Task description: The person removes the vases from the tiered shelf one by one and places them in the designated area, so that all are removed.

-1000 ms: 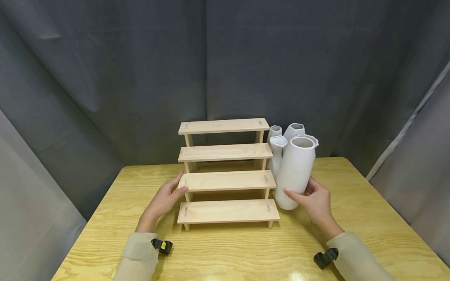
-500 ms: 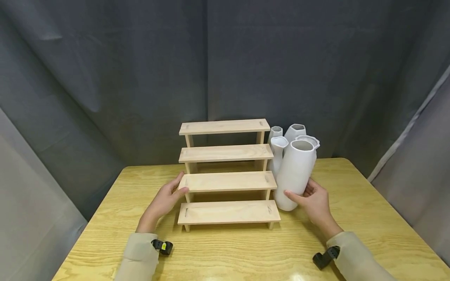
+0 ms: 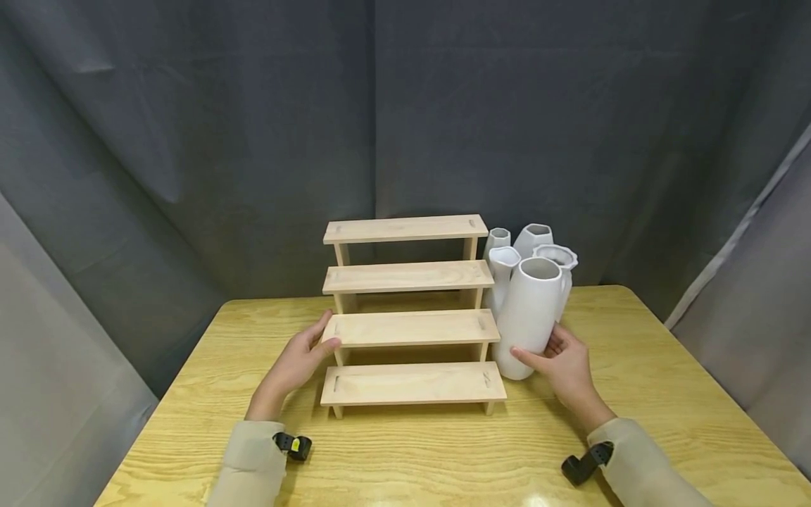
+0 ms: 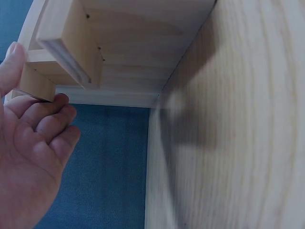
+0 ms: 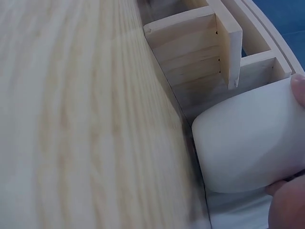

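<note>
A pale wooden stepped display stand (image 3: 412, 327) faces me on the table. My left hand (image 3: 296, 360) pinches the left end of one of its lower boards, thumb on top; in the left wrist view the fingers (image 4: 52, 114) curl beneath the wood. My right hand (image 3: 567, 366) holds a smooth white vase (image 3: 529, 317) low on its body, thumb in front and the other fingers behind. In the right wrist view the vase base (image 5: 248, 138) is close to the table, beside the stand's legs. Behind it are a narrow-necked vase (image 3: 502, 267) and a vase with a wavy rim (image 3: 566, 267).
Farther back, right of the stand, are a small faceted vase (image 3: 498, 236) and a wider faceted vase (image 3: 532, 236). The yellow wood-grain table (image 3: 405, 458) ends at a dark grey curtain (image 3: 405, 127).
The vase in my right hand has tipped from leaning right to more upright, its mouth shifting slightly left and down. More of the wavy-rimmed vase shows. My left hand has stayed put.
</note>
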Action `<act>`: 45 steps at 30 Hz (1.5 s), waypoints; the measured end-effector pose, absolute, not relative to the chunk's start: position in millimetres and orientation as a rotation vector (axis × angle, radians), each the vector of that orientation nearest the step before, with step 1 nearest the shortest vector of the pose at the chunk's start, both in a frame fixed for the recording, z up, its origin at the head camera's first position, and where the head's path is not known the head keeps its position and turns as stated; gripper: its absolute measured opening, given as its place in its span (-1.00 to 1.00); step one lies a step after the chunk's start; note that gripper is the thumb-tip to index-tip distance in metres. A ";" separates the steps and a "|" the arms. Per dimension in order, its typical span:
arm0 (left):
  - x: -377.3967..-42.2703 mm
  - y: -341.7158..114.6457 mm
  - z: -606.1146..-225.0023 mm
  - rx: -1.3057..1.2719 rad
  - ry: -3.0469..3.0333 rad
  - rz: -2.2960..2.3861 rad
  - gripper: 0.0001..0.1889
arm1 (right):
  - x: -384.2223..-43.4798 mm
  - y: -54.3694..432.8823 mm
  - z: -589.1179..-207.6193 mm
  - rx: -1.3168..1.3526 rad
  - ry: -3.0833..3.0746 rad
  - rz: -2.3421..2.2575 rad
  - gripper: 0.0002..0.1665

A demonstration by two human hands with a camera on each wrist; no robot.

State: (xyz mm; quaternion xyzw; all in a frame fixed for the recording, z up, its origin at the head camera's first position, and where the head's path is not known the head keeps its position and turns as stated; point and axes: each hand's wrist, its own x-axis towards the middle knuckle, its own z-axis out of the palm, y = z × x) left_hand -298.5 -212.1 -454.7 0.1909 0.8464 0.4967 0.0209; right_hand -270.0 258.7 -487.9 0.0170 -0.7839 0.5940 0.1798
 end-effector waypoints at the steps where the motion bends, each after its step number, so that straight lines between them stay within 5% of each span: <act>1: -298.5 -212.2 -454.6 0.585 2.623 1.544 -0.20 | -270.2 258.7 -488.5 0.043 -2.216 1.685 -0.09; 45: -299.9 -212.7 -455.1 0.594 2.631 1.530 -0.20 | -262.4 261.7 -476.1 0.073 -2.435 1.551 -0.08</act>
